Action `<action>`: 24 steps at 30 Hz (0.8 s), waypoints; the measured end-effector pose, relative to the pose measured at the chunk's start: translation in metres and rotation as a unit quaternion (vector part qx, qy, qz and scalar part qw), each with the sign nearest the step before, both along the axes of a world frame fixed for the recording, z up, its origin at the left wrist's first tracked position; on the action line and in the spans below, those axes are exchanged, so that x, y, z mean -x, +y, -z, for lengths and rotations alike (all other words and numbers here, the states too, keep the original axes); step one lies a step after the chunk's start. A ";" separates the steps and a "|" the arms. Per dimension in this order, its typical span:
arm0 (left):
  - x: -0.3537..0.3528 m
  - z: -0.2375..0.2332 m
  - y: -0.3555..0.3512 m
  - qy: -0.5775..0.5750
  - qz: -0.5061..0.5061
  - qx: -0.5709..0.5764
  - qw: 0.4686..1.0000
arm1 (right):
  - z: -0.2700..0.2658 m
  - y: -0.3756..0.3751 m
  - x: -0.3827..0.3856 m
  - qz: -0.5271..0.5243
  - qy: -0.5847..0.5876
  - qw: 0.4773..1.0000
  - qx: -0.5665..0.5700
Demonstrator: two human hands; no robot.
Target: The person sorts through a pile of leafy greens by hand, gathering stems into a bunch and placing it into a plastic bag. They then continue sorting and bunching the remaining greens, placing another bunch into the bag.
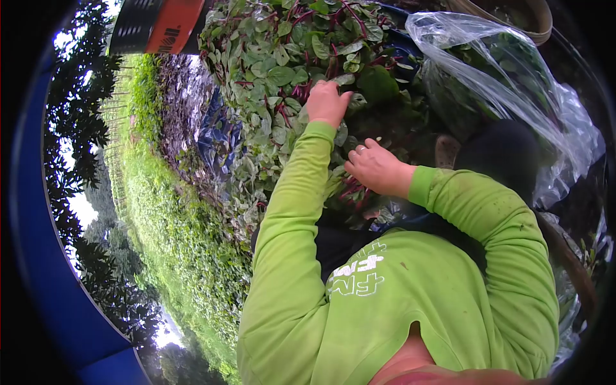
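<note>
A large heap of green leaves with dark red stems [282, 70] fills the upper middle of the view. My left hand [328, 102] lies on its near edge, with the fingers curled in among leaves and red stems and the thumb pointing right. What those fingers grip is hidden. Closer to my body and to the right is my right hand [378, 168], a ring on one finger. Its fingers are bent and held together just above a small bunch of red stems [355, 191]; anything within them is too small to make out.
A clear plastic bag [513, 70] with leaves inside stands at the upper right, near a basket rim [544, 25]. A black and red drum [168, 27] is at the upper left. Blue sheeting [217, 131] lies left of the heap, with green plants beyond.
</note>
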State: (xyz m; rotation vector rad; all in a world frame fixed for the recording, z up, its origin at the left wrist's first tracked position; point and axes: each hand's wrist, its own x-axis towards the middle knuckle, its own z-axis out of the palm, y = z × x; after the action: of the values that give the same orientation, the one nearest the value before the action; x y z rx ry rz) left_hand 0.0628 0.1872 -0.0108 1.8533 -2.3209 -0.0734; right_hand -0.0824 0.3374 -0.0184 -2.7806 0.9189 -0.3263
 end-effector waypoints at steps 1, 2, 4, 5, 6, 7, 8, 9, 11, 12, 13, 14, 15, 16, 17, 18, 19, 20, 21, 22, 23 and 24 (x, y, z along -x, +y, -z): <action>0.000 0.008 -0.007 -0.002 -0.002 -0.002 1.000 | 0.001 0.000 0.000 -0.001 -0.001 1.000 -0.001; 0.002 0.016 -0.015 -0.004 -0.003 -0.005 1.000 | 0.001 -0.001 0.001 0.000 -0.002 1.000 -0.002; -0.007 0.020 -0.027 -0.001 0.011 -0.019 1.000 | 0.003 -0.002 0.001 -0.002 0.002 1.000 0.007; -0.014 0.018 -0.030 -0.006 0.031 -0.021 0.999 | 0.003 -0.002 0.001 -0.004 0.002 1.000 0.011; -0.017 0.010 -0.030 -0.011 0.049 -0.023 0.998 | 0.003 -0.001 0.003 -0.002 0.009 1.000 0.012; -0.021 0.003 -0.027 -0.013 0.069 -0.046 0.997 | 0.003 -0.001 0.004 -0.001 0.015 1.000 0.013; -0.022 -0.004 -0.025 -0.021 0.079 -0.038 0.996 | 0.003 0.000 0.004 -0.001 0.021 1.000 0.014; -0.023 -0.007 -0.024 -0.028 0.089 -0.029 0.995 | 0.004 0.000 0.004 -0.001 0.016 1.000 0.018; -0.026 -0.010 -0.023 -0.039 0.106 -0.007 0.994 | 0.006 0.001 0.005 0.002 0.009 1.000 0.023; -0.028 -0.010 -0.022 -0.043 0.112 0.007 0.993 | 0.005 0.001 0.006 0.001 0.008 1.000 0.020; -0.028 -0.009 -0.022 -0.046 0.116 0.021 0.992 | 0.004 0.001 0.005 0.000 0.008 1.000 0.018; -0.029 -0.008 -0.023 -0.033 0.113 0.010 0.993 | 0.003 0.002 0.005 -0.003 0.007 1.000 0.015; -0.030 -0.010 -0.022 -0.021 0.109 0.000 0.994 | 0.003 0.002 0.005 -0.001 0.006 1.000 0.015; -0.031 -0.012 -0.022 -0.008 0.103 -0.009 0.995 | 0.004 0.003 0.005 -0.001 0.005 1.000 0.015; -0.034 -0.014 -0.021 -0.010 0.105 -0.012 0.994 | 0.005 0.003 0.005 -0.001 0.004 1.000 0.016; -0.038 -0.014 -0.021 -0.011 0.107 -0.015 0.994 | 0.005 0.003 0.005 -0.001 0.004 1.000 0.019; -0.043 -0.014 -0.021 -0.012 0.109 -0.018 0.994 | 0.005 0.003 0.005 -0.001 0.005 1.000 0.023; -0.051 -0.015 -0.020 0.006 0.104 -0.004 0.995 | 0.005 0.003 0.005 -0.002 0.006 1.000 0.026; -0.061 -0.018 -0.018 0.024 0.100 0.010 0.995 | 0.004 0.004 0.005 -0.001 0.005 1.000 0.026; -0.073 -0.023 -0.017 0.042 0.095 0.025 0.994 | 0.003 0.004 0.006 0.000 0.004 1.000 0.026; -0.091 -0.032 -0.012 0.044 0.074 0.111 0.990 | 0.003 0.004 0.007 0.002 0.004 1.000 0.025; -0.115 -0.046 -0.005 0.047 0.054 0.197 0.978 | 0.004 0.004 0.007 0.004 0.005 1.000 0.027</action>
State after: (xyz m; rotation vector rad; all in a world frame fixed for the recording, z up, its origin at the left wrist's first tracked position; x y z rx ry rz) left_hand 0.1776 0.1823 0.0349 1.4993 -2.1768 0.2612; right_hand -0.0894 0.3416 -0.0221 -2.8314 0.9383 -0.3442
